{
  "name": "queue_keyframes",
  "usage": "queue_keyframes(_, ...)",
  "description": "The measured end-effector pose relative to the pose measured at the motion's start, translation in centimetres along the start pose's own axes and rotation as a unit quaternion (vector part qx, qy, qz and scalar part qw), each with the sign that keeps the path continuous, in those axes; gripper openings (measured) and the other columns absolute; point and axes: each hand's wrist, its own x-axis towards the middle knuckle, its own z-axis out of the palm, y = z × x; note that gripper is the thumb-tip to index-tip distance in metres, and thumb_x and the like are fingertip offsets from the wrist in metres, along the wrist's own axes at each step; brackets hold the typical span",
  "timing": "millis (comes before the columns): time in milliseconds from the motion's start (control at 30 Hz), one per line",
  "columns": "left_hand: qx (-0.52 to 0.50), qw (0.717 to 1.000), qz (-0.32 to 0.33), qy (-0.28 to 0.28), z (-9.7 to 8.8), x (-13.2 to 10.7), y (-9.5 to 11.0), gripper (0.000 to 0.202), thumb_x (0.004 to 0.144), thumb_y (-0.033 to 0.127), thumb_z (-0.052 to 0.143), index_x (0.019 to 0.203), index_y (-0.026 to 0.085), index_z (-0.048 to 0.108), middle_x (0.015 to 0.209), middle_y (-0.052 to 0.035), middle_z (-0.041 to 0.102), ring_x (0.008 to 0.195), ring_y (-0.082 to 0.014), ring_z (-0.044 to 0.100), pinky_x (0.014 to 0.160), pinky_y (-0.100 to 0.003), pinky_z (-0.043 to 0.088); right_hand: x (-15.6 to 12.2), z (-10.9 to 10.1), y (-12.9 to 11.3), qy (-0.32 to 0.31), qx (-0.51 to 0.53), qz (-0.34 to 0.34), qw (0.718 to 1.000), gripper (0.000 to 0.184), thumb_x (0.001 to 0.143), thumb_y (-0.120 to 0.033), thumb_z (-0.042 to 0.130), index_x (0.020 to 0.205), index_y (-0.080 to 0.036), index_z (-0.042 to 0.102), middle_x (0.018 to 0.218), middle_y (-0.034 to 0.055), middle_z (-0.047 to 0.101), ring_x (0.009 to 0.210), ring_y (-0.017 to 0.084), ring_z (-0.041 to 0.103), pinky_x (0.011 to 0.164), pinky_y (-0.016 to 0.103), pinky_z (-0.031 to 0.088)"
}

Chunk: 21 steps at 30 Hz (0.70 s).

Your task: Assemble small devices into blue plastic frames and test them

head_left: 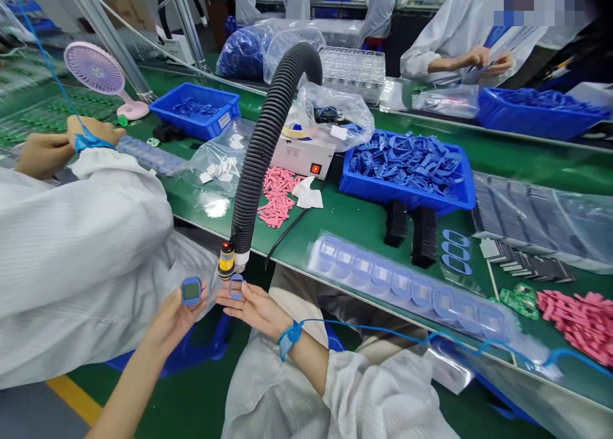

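Note:
My left hand (175,319) holds a small blue-cased square device (191,291) with a dark screen, upright at the fingertips. My right hand (255,309), wearing a blue wrist strap (290,338), pinches a blue hollow plastic frame (235,286). The two hands are close together, just below a yellow cylindrical nozzle with a red light (227,260). That nozzle ends a black corrugated hose (263,151) arching over the bench. Neither hand touches the nozzle.
A green bench (354,225) runs beside me, carrying a blue tray of blue frames (407,167), pink strips (280,196), a white box (302,154) and a plastic tray-sleeve of frames (407,285). A co-worker's white sleeve (81,260) fills the left.

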Motion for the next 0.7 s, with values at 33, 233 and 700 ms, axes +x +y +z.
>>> queue_keyframes(33, 0.002, 1.000, -0.001, -0.007, 0.7, 0.3, -0.2, 0.007, 0.082, 0.015, 0.063, 0.085, 0.015, 0.069, 0.079, -0.0060, 0.079, 0.068, -0.0172, 0.074, 0.064, -0.020, 0.059, -0.1, -0.4, 0.1, 0.006, -0.004, 0.002, 1.000, 0.041, 0.081, -0.048, 0.062, 0.106, -0.014, 0.060, 0.107, 0.0111, 0.067, 0.100, 0.021, 0.064, 0.092, 0.039, 0.043)
queue_keyframes(233, 0.020, 0.996, -0.054, -0.066, 5.1, 1.6, -4.4, 0.014, 0.086, 0.008, 0.056, 0.089, 0.012, 0.068, 0.084, -0.0091, 0.078, 0.072, -0.0175, 0.074, 0.067, -0.024, 0.058, -1.0, -4.1, 0.8, 0.064, -0.016, -0.028, 0.997, 0.030, 0.090, -0.038, 0.053, 0.107, -0.014, 0.058, 0.105, 0.0058, 0.063, 0.092, 0.017, 0.062, 0.084, 0.039, 0.049)
queue_keyframes(700, 0.032, 0.998, -0.044, -0.040, -1.3, -3.4, -2.3, 0.018, 0.060, 0.018, 0.083, 0.075, 0.018, 0.072, 0.071, -0.0055, 0.078, 0.061, -0.0217, 0.073, 0.057, -0.024, 0.059, 0.9, 0.4, -1.0, -0.016, -0.001, -0.025, 1.000, 0.041, 0.080, -0.047, 0.065, 0.104, -0.015, 0.062, 0.108, 0.0109, 0.067, 0.100, 0.019, 0.063, 0.090, 0.034, 0.044)
